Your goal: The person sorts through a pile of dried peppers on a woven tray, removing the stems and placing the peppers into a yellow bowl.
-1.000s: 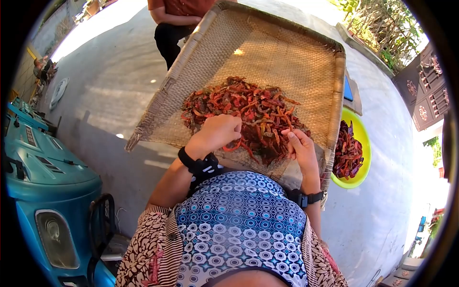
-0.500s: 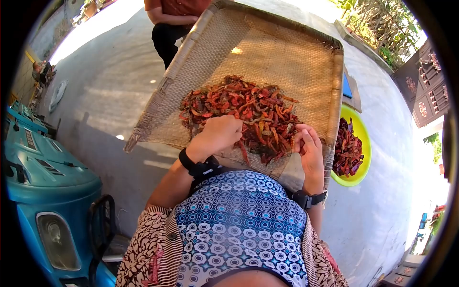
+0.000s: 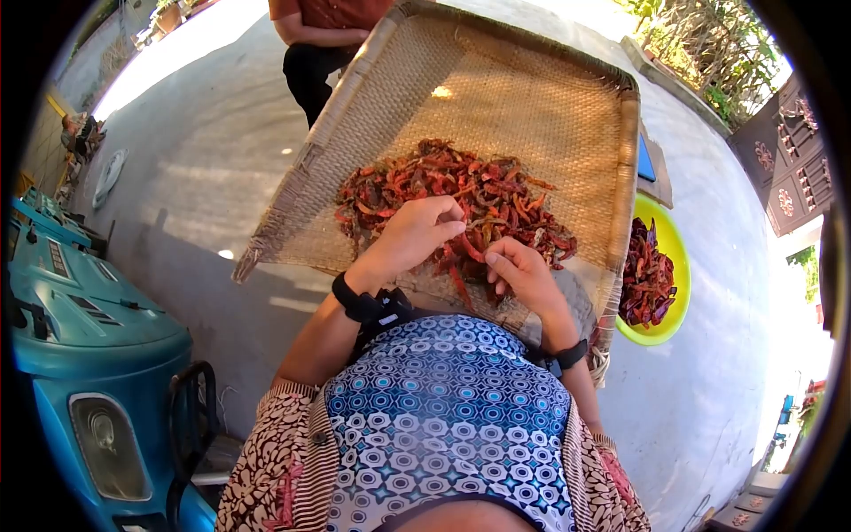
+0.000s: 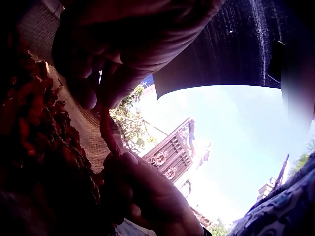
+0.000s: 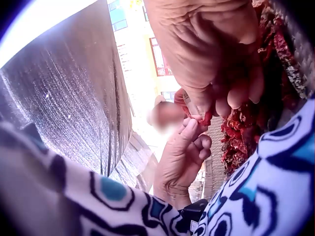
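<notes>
A: Piece in hand, where did we put it?

B: We put the thin, wrinkled, red dried pepper (image 4: 107, 130) between the bare left hand (image 3: 412, 235) and the bare right hand (image 3: 525, 273).

A: Hand states?

B: We marked the left as pinching one end, the right as pinching the other. Both touched it, so we called neither nearer.

A: Long axis?

B: From the left fingertips we read it slanting right and down in the head view, to the right thumb. We judged the coming move hinged on that line, since the two pinches faced each other along it.

A: Farther out?

B: We placed the heap of shrivelled red-brown peppers (image 3: 417, 182) around and beyond the hands, on the tan woven tray (image 3: 532, 115). Off its right side we saw the round, yellow-green, plastic-looking bowl (image 3: 681, 279) with darker red peppers (image 3: 647, 284), well apart from both hands, right one nearer.
</notes>
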Demonstrator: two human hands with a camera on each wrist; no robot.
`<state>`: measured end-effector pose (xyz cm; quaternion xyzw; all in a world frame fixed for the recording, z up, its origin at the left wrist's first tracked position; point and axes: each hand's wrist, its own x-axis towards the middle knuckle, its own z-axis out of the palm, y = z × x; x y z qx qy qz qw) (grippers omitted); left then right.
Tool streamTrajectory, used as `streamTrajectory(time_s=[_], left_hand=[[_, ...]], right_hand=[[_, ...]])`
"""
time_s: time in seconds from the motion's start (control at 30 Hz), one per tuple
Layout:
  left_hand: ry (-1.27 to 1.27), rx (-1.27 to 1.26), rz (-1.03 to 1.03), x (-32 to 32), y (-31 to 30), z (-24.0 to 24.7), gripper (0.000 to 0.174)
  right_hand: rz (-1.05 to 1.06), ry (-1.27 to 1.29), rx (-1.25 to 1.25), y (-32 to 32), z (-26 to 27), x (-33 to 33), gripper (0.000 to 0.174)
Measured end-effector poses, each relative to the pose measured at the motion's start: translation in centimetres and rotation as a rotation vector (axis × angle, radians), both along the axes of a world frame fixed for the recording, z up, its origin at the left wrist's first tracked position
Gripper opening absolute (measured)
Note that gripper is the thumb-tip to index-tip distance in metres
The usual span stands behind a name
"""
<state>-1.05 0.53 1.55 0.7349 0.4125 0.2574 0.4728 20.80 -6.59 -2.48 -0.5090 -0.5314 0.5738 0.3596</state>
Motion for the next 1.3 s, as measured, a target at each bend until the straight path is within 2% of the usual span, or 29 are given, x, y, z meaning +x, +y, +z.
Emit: streamTrajectory(time_s=[0.1, 0.2, 0.33, 0.4, 0.43, 0.53, 0.67, 0.77, 0.83, 0.97, 1.17, 1.27, 1.3], left_hand=[[0.155, 0.112, -0.036, -0.4, 0.3, -1.0, 0.017], [0.357, 0.203, -0.154, -0.8, 0.2, -2.1, 0.018], [0.534, 0.347, -0.198, -0.2, -0.5, -3.5, 0.021], [0.563, 0.398, -0.187, -0.1, -0.4, -4.3, 0.022], [0.567, 0.398, -0.187, 0.0, -0.3, -4.5, 0.023], [0.516, 0.383, -0.181, -0.2, 0.0, -4.1, 0.024], [0.361, 0.339, -0.195, 0.2, -0.3, -1.8, 0.023], [0.064, 0.011, -0.169, 0.7, -0.9, -0.8, 0.021], [0.003, -0.099, -0.175, 1.0, -1.2, 0.0, 0.021], [-0.041, -0.166, -0.256, 0.9, -1.3, 0.2, 0.021], [0.029, -0.074, -0.276, 1.3, -0.7, -0.8, 0.023], [0.015, -0.116, -0.251, 1.9, -1.1, -1.1, 0.021], [0.103, -0.064, -0.269, 2.0, -1.1, -1.1, 0.021]], right_hand=[[-0.173, 0.123, 0.034, -0.5, 0.0, 1.9, 0.019], [-0.469, 0.307, 0.101, -1.1, 0.3, 4.9, 0.018], [-0.846, 0.683, 0.258, -2.0, 0.1, 11.2, 0.023], [-0.906, 0.947, 0.414, -2.6, -1.1, 14.5, 0.029], [-0.872, 0.999, 0.407, -2.9, -1.0, 15.1, 0.030], [-0.949, 0.830, 0.338, -3.0, -0.8, 13.6, 0.031], [-0.586, 0.378, 0.216, -1.9, 0.1, 7.2, 0.026], [-0.230, 0.146, 0.143, -1.1, 1.0, 2.7, 0.022], [-0.067, 0.049, 0.121, -0.8, 1.4, 0.5, 0.021], [-0.045, 0.004, 0.080, -0.4, 0.8, -0.3, 0.017], [-0.049, 0.040, 0.109, -0.8, -0.2, 0.0, 0.016], [-0.068, 0.052, 0.100, -0.8, -0.1, 0.5, 0.016], [-0.089, 0.054, 0.084, -0.9, 0.2, 0.8, 0.014]])
